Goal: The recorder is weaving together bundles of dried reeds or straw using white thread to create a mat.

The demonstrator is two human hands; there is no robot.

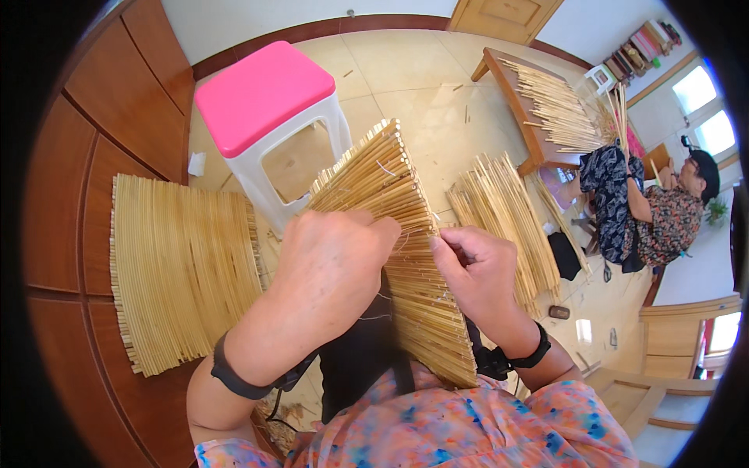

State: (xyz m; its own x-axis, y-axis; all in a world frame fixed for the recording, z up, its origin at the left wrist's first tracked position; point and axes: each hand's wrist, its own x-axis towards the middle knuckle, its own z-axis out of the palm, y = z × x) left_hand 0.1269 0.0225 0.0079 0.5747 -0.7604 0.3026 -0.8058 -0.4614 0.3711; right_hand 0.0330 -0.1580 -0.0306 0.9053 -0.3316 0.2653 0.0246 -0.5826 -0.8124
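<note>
A mat of straw-coloured stalks (425, 300), bound side by side with thin white thread, stands on edge across my lap. My left hand (331, 253) is closed at the mat's upper left face, its fingertips turned away from view; what they pinch is hidden. A strand of thread shows near those fingers. At the mat's right edge, along the cut stalk ends, my right hand (480, 269) is curled with thumb and forefinger pinched together against the edge. Whether that pinch holds thread or a stalk end is too small to tell.
Left of me a finished-looking stalk mat (183, 269) leans by wooden cabinets (55, 195). A pink-topped white stool (265, 97) stands ahead. Loose stalks (507, 226) lie on the right floor. Beyond, a seated person (655, 203) holds stalks beside a wooden table (499, 86) bearing more stalks.
</note>
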